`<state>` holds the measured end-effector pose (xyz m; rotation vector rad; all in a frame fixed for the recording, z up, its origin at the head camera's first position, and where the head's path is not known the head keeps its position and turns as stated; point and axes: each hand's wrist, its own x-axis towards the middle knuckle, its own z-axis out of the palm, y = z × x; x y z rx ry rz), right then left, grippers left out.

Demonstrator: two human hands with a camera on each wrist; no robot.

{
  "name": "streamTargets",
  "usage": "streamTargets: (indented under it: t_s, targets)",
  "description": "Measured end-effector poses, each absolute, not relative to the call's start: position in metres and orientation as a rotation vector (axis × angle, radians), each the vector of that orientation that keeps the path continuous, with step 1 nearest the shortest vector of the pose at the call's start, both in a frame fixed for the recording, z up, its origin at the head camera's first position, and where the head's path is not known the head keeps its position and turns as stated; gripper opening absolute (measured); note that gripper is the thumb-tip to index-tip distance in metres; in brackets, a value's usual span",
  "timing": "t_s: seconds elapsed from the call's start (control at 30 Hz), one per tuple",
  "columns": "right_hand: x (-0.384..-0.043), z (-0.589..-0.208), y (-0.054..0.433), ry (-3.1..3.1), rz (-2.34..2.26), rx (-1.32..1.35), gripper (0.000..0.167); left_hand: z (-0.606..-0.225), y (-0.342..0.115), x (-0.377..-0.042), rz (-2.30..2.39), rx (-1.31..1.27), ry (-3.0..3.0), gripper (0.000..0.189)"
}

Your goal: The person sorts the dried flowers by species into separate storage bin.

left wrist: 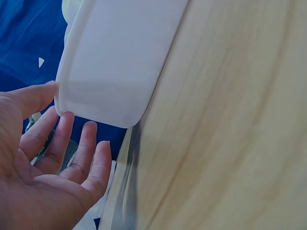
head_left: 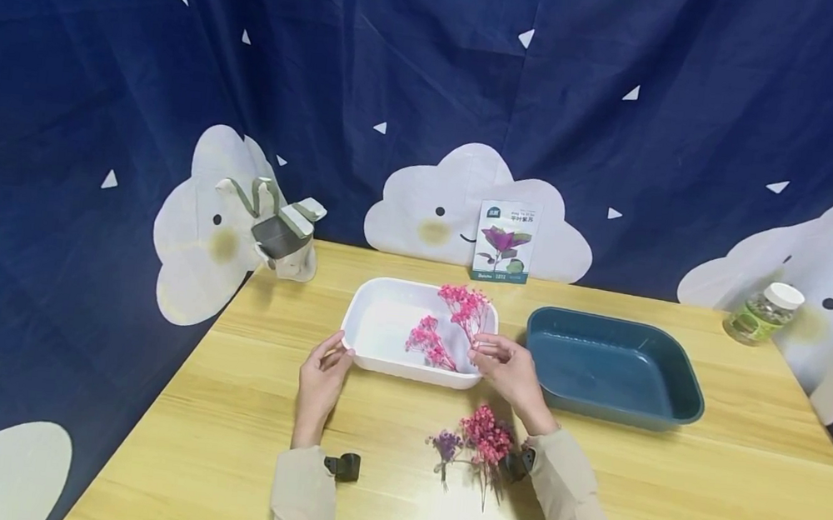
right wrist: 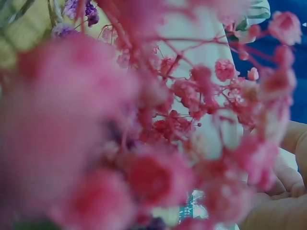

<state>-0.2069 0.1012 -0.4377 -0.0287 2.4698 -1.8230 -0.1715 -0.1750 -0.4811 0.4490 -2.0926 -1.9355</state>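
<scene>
A white plastic tray [head_left: 388,324] stands on the table. My left hand [head_left: 322,376] holds its near left corner between thumb and fingertips; in the left wrist view the hand [left wrist: 53,158] meets the tray rim [left wrist: 58,96]. Over the tray's right end my right hand [head_left: 514,378] pinches the stem of a pink dried flower sprig [head_left: 463,305]. Another pink sprig [head_left: 430,338] lies inside the tray. Below my right wrist are a red-pink flower bunch [head_left: 486,436] and a small purple sprig [head_left: 446,445]. Blurred pink blossoms [right wrist: 158,177] hide much of the right wrist view.
Right of the white tray stands a dark teal tray [head_left: 602,366]. A seed packet [head_left: 504,242] leans upright at the back. Further off are a grey-and-white pot-like object with straps [head_left: 286,239] on the left and a white-lidded jar [head_left: 764,313] on the right.
</scene>
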Motion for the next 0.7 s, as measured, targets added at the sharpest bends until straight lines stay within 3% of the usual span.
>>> streamTargets:
  t_s: [0.7]
  targets:
    - [-0.2046,-0.4339,0.1034,2.513,-1.753,-0.092,0.033,-0.4804,-0.1744,-0.1698,-1.932,0.467,-2.104,0.043]
